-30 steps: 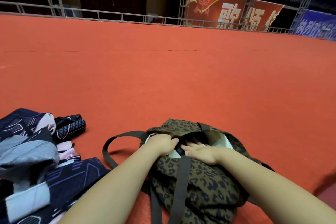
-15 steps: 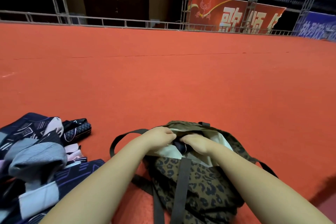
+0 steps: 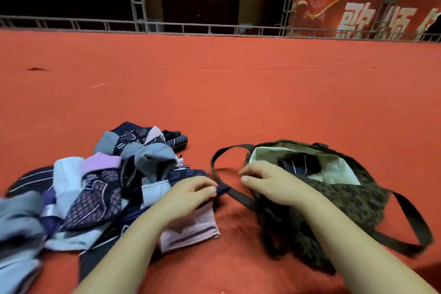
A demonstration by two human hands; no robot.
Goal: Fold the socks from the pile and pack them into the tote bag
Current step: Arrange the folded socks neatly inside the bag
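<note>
The leopard-print tote bag (image 3: 358,203) lies on the red carpet at the right. Its mouth is open and shows pale lining and a dark folded sock (image 3: 301,165) inside. The pile of socks (image 3: 105,181), in navy, grey, light blue and purple, sits at the left. My left hand (image 3: 191,194) rests at the pile's right edge and pinches a pink-and-navy sock (image 3: 193,228) that lies flat beneath it. My right hand (image 3: 269,181) hovers over the bag's left rim and dark strap (image 3: 218,157), fingers loosely curled and holding nothing.
Red carpet (image 3: 238,102) stretches far ahead to a metal railing (image 3: 214,28). Truss towers and a red banner (image 3: 358,14) stand behind the railing. A second bag strap (image 3: 415,224) loops out at the right.
Both hands have come out of the bag's mouth. My left hand moved left to the pile and took hold of a pink-and-navy sock. The view swung left.
</note>
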